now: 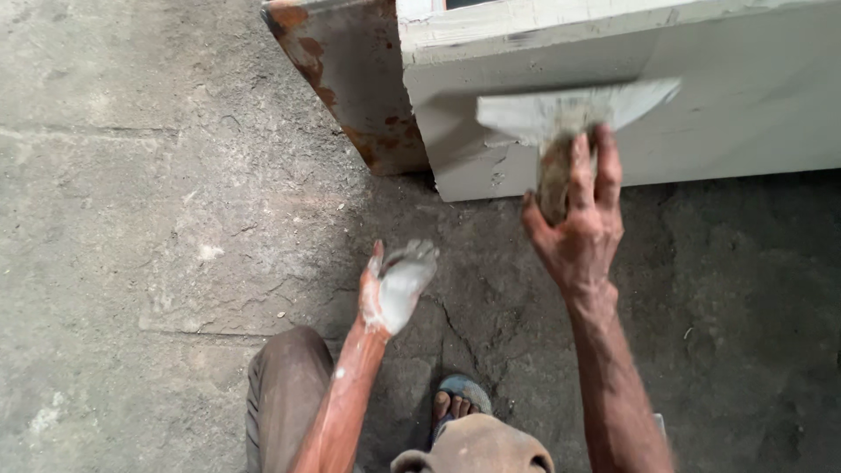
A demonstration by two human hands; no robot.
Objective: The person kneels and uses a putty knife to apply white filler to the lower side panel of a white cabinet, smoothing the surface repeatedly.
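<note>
My right hand [578, 219] grips the handle of a wide putty scraper [574, 107], whose pale blade is held flat against the grey-white face of a painted panel [745, 114]. My left hand [394, 285] hovers lower down over the floor, palm up, smeared with a lump of grey-white putty [405, 282]. The left hand touches neither the panel nor the scraper.
A rusty metal sheet [350, 79] leans beside the panel's left end. Rough cracked concrete floor [149, 219] spreads to the left and front. My knee in brown cloth [285, 385] and a sandalled foot [455, 398] are at the bottom.
</note>
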